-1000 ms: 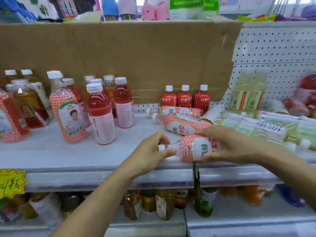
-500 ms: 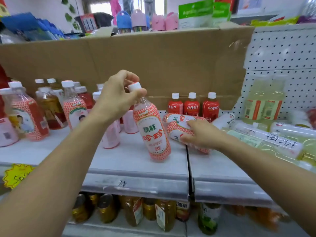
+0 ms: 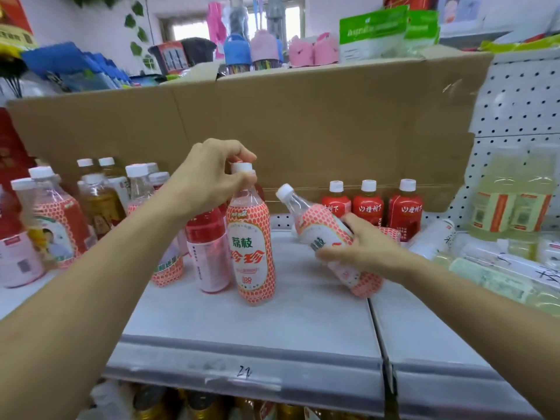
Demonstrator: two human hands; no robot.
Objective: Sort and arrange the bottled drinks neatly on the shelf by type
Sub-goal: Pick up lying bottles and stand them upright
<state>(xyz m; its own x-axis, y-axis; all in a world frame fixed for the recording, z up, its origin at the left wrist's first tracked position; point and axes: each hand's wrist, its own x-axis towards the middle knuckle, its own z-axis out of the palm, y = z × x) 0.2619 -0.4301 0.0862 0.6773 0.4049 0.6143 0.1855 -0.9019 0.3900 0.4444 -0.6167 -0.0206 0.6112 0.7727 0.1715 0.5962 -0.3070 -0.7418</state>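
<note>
One upright bottle (image 3: 254, 247) sits beneath the left grip (image 3: 209, 180).

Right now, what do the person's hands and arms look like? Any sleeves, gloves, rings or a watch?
The left hand and the right hand are both bare, with no gloves and no rings showing. The forearms are uncovered to the frame's edge: no sleeve, watch, bracelet or other marking is in view on either.
</note>
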